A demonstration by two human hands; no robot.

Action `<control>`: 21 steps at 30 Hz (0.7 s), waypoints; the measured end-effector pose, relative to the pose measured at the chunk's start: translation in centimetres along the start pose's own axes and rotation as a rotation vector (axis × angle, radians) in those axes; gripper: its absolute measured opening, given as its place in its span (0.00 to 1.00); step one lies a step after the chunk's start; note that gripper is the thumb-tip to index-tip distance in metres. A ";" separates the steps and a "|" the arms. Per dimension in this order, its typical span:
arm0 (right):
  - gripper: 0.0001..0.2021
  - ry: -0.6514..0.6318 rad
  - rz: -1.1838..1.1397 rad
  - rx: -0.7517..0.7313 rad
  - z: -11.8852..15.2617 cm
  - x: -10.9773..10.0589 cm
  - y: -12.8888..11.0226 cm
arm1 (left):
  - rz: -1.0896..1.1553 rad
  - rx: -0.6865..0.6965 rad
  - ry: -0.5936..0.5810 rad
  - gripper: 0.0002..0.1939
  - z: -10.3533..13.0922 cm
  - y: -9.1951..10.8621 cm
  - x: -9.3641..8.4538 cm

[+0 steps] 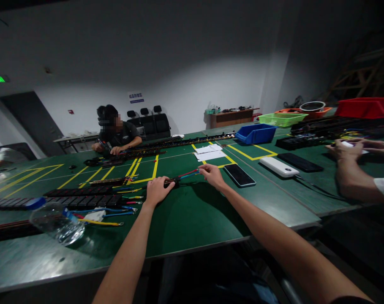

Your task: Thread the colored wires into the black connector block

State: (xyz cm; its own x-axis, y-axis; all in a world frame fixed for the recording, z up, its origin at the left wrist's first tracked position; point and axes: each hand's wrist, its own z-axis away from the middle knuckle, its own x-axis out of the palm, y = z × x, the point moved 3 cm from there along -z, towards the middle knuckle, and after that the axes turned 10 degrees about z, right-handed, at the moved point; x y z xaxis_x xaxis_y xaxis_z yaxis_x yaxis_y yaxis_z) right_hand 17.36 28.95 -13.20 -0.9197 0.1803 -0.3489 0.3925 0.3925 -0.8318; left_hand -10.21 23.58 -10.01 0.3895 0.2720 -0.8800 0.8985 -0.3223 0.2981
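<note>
My left hand rests over the end of a dark strip lying on the green table, its fingers wrapped round it. Red and blue wires come out of that end toward the right. My right hand pinches the tips of these wires between thumb and fingers. Left of my left hand lie black segmented strips with coloured wires ending in ring terminals. Blue and yellow cables lie nearer to me, beside a clear plastic bottle with a blue cap, tipped on its side.
A phone lies right of my right hand, with a white power bank and a dark phone beyond. Papers and a blue bin sit farther back. A co-worker's hands are at right; another person works opposite.
</note>
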 end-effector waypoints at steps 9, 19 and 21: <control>0.18 -0.106 0.186 0.138 -0.1 0.5 1.3 | 0.015 0.011 0.008 0.28 0.0 -0.2 0.1; 0.09 -0.099 0.197 0.152 0.4 0.2 0.8 | 0.013 0.006 0.002 0.28 0.0 -0.2 0.1; 0.10 -0.091 0.183 0.152 0.4 0.1 0.6 | 0.004 0.012 0.010 0.28 0.0 -0.2 0.1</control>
State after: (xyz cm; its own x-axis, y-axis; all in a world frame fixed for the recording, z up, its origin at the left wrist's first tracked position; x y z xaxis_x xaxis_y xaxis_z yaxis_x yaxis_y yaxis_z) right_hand 17.49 28.88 -13.95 -0.8334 0.1510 -0.5316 0.5526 0.2190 -0.8041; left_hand -10.38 23.67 -10.16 0.3955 0.2797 -0.8749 0.8943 -0.3342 0.2974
